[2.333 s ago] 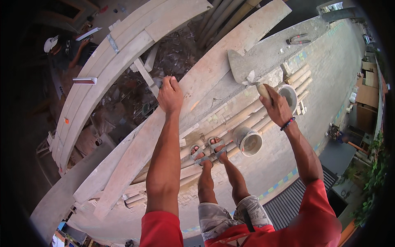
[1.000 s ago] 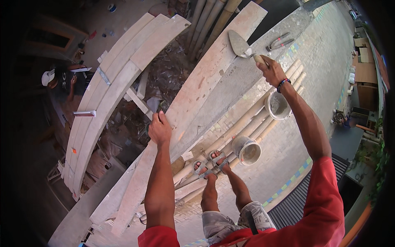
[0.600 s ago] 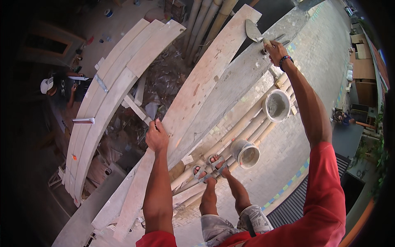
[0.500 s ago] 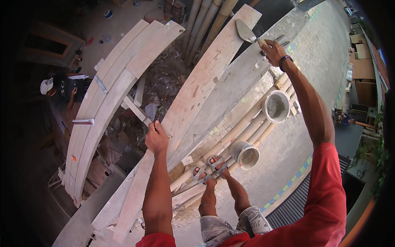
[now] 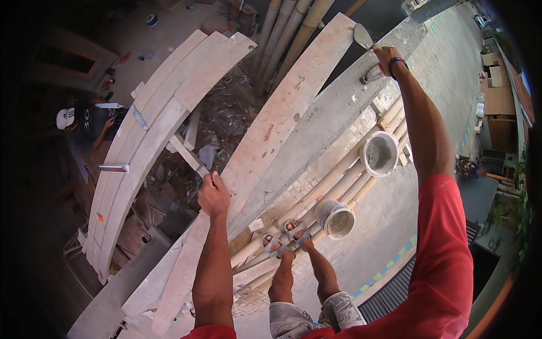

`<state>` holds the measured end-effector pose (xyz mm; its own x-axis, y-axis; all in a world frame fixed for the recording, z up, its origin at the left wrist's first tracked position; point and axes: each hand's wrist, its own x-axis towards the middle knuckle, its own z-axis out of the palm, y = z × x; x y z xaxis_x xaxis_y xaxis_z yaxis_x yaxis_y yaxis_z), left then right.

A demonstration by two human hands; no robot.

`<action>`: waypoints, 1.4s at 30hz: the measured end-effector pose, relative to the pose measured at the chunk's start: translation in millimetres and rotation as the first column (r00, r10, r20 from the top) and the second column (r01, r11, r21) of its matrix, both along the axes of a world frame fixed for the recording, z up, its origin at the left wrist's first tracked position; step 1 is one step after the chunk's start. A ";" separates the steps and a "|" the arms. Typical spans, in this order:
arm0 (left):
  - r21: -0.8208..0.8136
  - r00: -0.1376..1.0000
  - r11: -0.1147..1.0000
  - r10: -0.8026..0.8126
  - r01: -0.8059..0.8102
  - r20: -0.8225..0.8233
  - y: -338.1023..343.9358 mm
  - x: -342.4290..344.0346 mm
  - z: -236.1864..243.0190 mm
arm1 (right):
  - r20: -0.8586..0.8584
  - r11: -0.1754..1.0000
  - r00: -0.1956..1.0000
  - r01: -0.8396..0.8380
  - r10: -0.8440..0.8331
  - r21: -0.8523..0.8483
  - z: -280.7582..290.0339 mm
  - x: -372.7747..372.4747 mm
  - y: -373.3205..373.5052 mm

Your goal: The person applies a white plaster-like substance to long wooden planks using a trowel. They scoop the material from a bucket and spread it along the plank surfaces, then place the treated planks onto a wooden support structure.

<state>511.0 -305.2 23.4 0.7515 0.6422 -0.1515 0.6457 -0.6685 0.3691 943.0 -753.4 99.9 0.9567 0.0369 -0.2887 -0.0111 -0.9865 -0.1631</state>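
My right hand (image 5: 387, 59) is closed round the handle of a trowel (image 5: 362, 37). Its pointed blade hangs by the far end of a long wooden plank (image 5: 285, 107), over the gap beside a grey concrete ledge (image 5: 333, 101). Nearer me, my left hand (image 5: 213, 195) is closed on the plank's left edge, its fingertips partly hidden. Right beside that hand is the end of a short wooden batten (image 5: 189, 154). The batten reaches across to a curved form of layered boards (image 5: 152, 107).
Below the ledge, bamboo poles (image 5: 344, 175) carry my sandalled feet (image 5: 285, 237). A bucket of grey mortar (image 5: 379, 153) and a second bucket (image 5: 339, 221) stand by the poles. Left, beyond the boards, is a person in a white cap (image 5: 65, 118). Debris (image 5: 226, 113) lies between form and plank.
My right hand and the trowel have moved right and slightly nearer, so the blade has left the plank's face for its far right corner. The left hand stays at the plank's edge.
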 end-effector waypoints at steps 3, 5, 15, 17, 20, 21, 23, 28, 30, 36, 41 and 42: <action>0.046 0.999 0.998 0.037 -0.036 -0.030 5.7 -13.6 -0.6 | -0.200 0.841 0.943 0.330 -0.267 0.430 11.2 -24.0 63.3; 0.047 0.999 0.998 0.040 -0.039 -0.007 9.0 -16.4 -1.1 | -0.165 0.865 0.968 0.244 -0.189 0.440 24.1 -50.5 85.0; 0.027 1.000 1.000 0.016 -0.016 0.005 5.5 -6.0 2.4 | 0.255 0.973 0.950 -0.209 0.179 0.098 -4.8 -90.3 52.7; 0.029 0.999 0.999 0.035 -0.036 0.012 8.9 -11.0 1.7 | -0.020 0.965 0.998 -0.048 0.055 0.256 8.6 -145.3 88.8; -0.054 0.998 0.996 0.063 -0.064 -0.021 7.6 -9.1 7.1 | 0.155 0.929 0.943 -0.321 0.295 0.183 8.0 -227.3 96.1; -0.048 0.997 0.996 0.075 -0.076 -0.024 9.2 -11.8 8.3 | 0.086 0.929 0.945 -0.326 0.315 0.175 16.0 -254.2 111.2; -0.059 0.997 0.996 0.070 -0.071 -0.013 8.2 -10.9 8.4 | 0.131 0.851 0.893 -0.449 0.430 0.273 24.1 -305.6 122.6; -0.084 0.997 0.993 0.078 -0.078 0.005 8.5 -10.9 4.8 | -0.088 0.755 0.775 -0.574 0.626 0.316 47.6 -370.2 156.6; -0.107 0.996 0.991 0.081 -0.078 0.023 9.4 -12.0 7.5 | -0.078 0.816 0.855 -0.458 0.513 0.352 45.8 -352.2 161.0; -0.090 0.988 0.995 0.055 -0.043 0.141 9.1 -14.8 3.2 | -0.108 0.695 0.695 -0.672 0.711 0.255 51.9 -387.5 170.6; -0.152 0.971 0.985 0.118 -0.086 0.210 11.7 -18.9 2.2 | 0.010 0.824 0.874 -0.462 0.486 0.328 28.7 -350.7 168.4; -0.170 0.972 0.981 0.122 -0.088 0.200 9.8 -20.6 1.6 | 0.025 0.781 0.842 -0.511 0.539 0.358 27.6 -364.7 168.4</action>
